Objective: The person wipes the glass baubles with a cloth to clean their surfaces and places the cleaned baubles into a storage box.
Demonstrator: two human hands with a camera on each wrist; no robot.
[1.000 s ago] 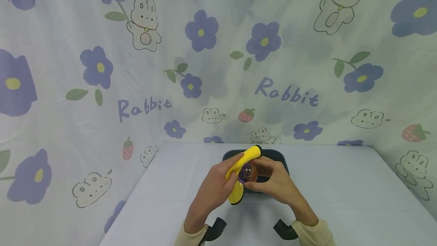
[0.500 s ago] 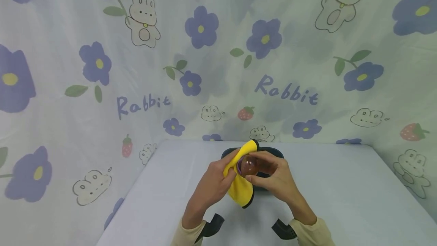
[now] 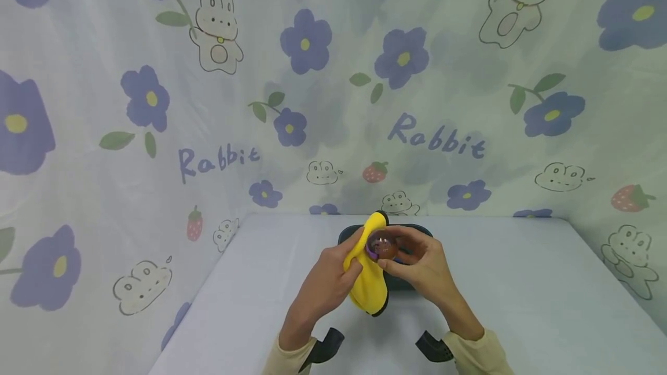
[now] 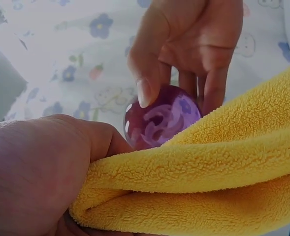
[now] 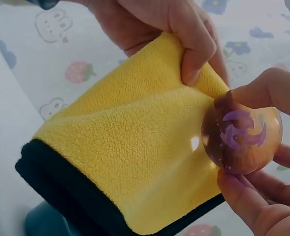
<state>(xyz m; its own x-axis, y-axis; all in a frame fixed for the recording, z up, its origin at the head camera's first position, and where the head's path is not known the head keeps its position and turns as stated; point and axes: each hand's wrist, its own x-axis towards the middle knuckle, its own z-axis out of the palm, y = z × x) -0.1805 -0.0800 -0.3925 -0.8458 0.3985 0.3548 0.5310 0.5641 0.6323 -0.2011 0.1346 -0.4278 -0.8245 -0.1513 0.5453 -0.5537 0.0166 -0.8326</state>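
Observation:
My left hand (image 3: 325, 274) grips a folded yellow plush cloth (image 3: 369, 289) with dark edging, thumb on one side and fingers behind. My right hand (image 3: 428, 259) pinches a clear, shiny ball (image 5: 243, 140) between thumb and fingers. A purple three-bladed swirl shows inside the ball, and it looks violet in the left wrist view. The cloth's upper fold lies right against the ball's left side in the right wrist view. From the left wrist, the yellow cloth (image 4: 194, 169) hides the ball's lower part. Both hands are raised above the table.
A dark teal container (image 3: 413, 287) stands on the white table (image 3: 495, 282) behind the hands, which partly cover it. Beyond the table hangs a white curtain (image 3: 344, 109) printed with flowers and rabbits. Black camera mounts (image 3: 329, 345) sit at both wrists.
The ball has turned in my right hand's fingers, and its purple edge has shifted. The lower part of the cloth has swung to the right. Both hands stay close together.

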